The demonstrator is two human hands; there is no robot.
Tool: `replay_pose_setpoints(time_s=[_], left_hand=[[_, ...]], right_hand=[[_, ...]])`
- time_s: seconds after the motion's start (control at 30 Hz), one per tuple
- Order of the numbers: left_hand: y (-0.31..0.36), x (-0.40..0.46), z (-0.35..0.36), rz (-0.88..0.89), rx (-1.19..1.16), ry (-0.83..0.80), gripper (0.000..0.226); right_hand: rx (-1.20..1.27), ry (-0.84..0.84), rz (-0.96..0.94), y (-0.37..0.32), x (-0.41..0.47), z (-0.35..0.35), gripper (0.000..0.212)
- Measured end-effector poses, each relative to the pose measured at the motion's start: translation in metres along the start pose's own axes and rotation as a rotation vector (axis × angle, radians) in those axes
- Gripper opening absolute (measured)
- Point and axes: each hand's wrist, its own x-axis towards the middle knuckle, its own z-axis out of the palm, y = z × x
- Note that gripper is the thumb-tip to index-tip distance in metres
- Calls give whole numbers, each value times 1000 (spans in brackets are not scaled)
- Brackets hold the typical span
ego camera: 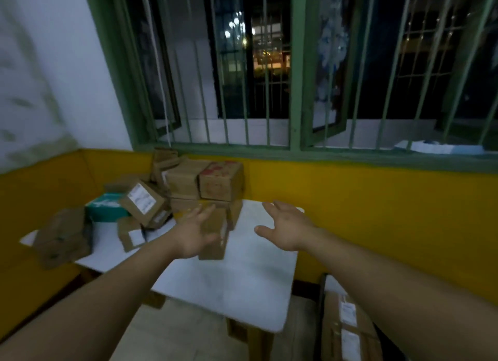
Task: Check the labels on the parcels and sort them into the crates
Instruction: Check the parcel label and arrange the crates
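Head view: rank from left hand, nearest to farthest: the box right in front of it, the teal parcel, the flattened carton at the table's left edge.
From the left hand:
1. Box in front, directly behind the fingers, table centre.
2. Teal parcel, to the left, under a tilted box.
3. Flattened carton, far left, overhanging the table edge.

Cardboard parcels (pixel 215 234) on white table (pixel 242 280)

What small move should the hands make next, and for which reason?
Probably both hands should close on the nearest cardboard parcel and lift it to read its label. The left hand and right hand are open and hold nothing; the left is in front of that parcel, the right over the bare white table. The parcel stands nearest, ahead of the pile.
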Motion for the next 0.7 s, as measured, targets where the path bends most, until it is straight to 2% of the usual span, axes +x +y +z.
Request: replay_pose_setpoints(time_s=[0.27,0.5,0.7], left_hand=[[-130,-25,-77,-117,-57,84,83],[-221,-31,-104,-219,-46,116,85],[-277,-4,-108,-319,-54,71,83]], right_hand=[[-1,17,-42,-118,59,10,81],[5,-12,-109,-197,103,29,80],[33,-36,-191,-231,154,44,76]])
